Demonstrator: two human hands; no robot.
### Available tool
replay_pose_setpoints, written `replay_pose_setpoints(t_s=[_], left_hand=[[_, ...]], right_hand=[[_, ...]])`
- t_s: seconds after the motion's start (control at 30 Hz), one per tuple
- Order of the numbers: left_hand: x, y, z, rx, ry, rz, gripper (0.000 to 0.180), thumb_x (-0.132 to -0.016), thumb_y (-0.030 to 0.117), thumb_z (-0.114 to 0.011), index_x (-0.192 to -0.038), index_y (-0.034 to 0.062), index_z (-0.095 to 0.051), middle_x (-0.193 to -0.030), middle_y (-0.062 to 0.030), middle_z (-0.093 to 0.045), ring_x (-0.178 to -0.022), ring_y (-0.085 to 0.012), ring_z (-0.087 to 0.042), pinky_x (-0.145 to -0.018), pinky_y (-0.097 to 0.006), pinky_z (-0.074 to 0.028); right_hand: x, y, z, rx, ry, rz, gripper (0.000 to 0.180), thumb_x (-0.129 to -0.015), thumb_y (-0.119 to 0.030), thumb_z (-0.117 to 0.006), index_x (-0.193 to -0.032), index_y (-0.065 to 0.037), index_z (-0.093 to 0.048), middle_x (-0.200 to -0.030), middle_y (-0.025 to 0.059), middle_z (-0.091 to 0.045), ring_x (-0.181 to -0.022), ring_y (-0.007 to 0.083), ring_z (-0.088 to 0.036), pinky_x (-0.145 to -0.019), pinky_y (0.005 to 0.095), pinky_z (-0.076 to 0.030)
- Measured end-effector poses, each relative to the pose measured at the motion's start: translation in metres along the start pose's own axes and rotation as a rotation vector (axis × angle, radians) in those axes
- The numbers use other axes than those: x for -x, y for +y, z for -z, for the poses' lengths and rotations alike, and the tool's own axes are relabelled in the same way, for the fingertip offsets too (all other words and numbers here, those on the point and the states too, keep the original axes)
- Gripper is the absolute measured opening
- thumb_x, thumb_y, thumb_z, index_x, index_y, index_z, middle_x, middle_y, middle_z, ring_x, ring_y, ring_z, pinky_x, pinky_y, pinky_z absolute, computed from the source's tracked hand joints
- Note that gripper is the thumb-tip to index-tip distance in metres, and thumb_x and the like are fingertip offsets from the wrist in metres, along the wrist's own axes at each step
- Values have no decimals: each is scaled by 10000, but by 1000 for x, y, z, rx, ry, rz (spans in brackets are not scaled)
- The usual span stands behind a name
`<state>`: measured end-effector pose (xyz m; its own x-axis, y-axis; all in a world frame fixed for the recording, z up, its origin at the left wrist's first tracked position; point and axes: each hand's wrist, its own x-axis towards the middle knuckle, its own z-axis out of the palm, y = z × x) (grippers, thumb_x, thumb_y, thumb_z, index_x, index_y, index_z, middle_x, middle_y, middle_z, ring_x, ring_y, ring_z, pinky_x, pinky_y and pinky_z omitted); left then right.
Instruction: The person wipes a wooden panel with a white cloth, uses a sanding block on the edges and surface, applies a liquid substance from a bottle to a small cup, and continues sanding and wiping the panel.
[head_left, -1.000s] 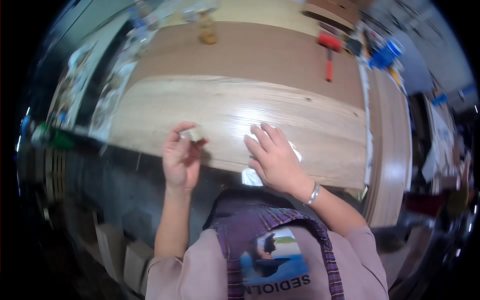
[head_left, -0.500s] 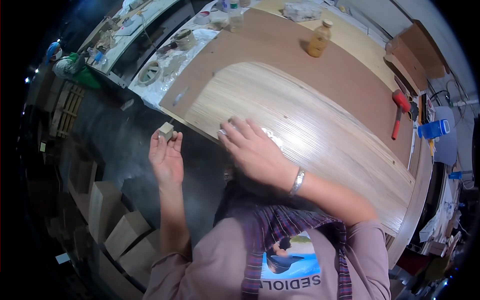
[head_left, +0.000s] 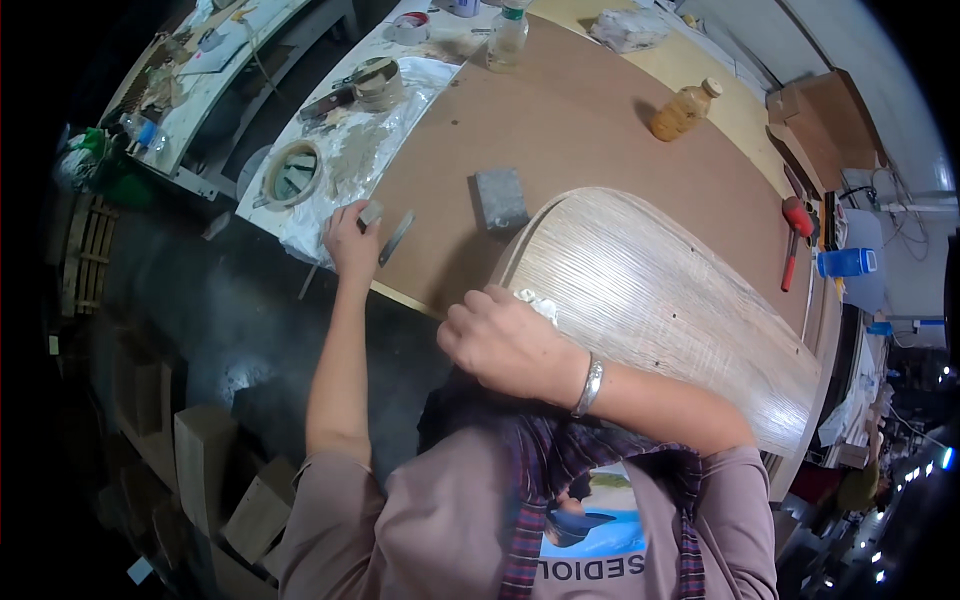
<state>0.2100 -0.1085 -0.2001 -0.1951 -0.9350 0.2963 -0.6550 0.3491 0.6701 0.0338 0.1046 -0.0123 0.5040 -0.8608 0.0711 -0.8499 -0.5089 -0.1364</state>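
My left hand [head_left: 350, 247] reaches to the left edge of the bench, its fingers closed around a small pale block [head_left: 371, 212]. Just right of it lies a flat grey strip [head_left: 398, 237]. My right hand [head_left: 508, 342] is curled into a fist at the near edge of a wood-grain panel [head_left: 660, 300] with a rounded end. Crumpled white cloth [head_left: 538, 304] sticks out beside its fingers; most of the grip is hidden. Off the panel's rounded end, a grey rectangular block [head_left: 501, 198] rests on the brown board [head_left: 590, 150].
A tape roll [head_left: 292, 174] with bits inside, a round tin [head_left: 378, 88] and plastic sheeting [head_left: 345, 165] occupy the left side. Farther back stand a clear bottle [head_left: 508, 42] and a yellowish bottle [head_left: 686, 110]. A red mallet [head_left: 796, 225] lies right; wooden boxes [head_left: 205, 460] stand lower left.
My left hand has moved forward with the small block to the bench edge. The panel's rounded end has shifted right and nearer, showing the grey block. My right hand has curled into a fist.
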Motion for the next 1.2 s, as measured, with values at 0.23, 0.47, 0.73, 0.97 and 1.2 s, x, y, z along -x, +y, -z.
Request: replay_pose_setpoints(t_s=[0.23, 0.47, 0.73, 0.97, 1.2], left_hand=[[3, 64, 29, 440, -48, -21, 432, -847, 91, -724, -1254, 1, -610, -1183, -118, -639, -1131, -247, -579, -1008, -370, -434], [57, 208, 69, 424, -323, -591, 562, -801, 82, -707, -1314, -52, -520, -1277, -236, -580, -1184, -388, -568, -1017, -425, -435], [69, 242, 52, 381, -326, -609, 427, -773, 64, -656, -1192, 16, -584, -1169, -195, -568, -1041, -408, -562, -904, -463, -465], [55, 212, 103, 307, -477, -514, 342, -742, 4, -661, -1084, -8, -659, -1032, -163, -584, -975, -342, -590, -871, -394, -480], [-1, 227, 0, 302, -541, -553, 309, -797, 111, -659, -1085, -5, -662, -1006, -160, -566, -986, -336, -576, -863, -389, -463]], right_hand=[[-10, 19, 2, -602, 419, -359, 319, -817, -121, -698, -1127, -54, -661, -878, 120, -607, -842, 297, -605, -752, 385, -514], [14, 32, 18, -1875, 674, -666, 643, -1029, -505, -446, -1541, -152, -284, -1370, 126, -468, -1253, 249, -488, -1048, 391, -436], [68, 12, 31, -2093, 784, -565, 701, -979, -390, -605, -1536, -104, -289, -1463, 147, -426, -1351, 272, -423, -1114, 391, -354], [190, 25, 27, -219, 276, -638, 606, -871, -283, -693, -1399, -44, -512, -1474, 168, -474, -1390, 396, -398, -1150, 524, -293], [196, 19, 6, -254, 324, -634, 644, -814, -322, -735, -1387, -88, -556, -1484, 112, -504, -1430, 379, -366, -1161, 580, -206]])
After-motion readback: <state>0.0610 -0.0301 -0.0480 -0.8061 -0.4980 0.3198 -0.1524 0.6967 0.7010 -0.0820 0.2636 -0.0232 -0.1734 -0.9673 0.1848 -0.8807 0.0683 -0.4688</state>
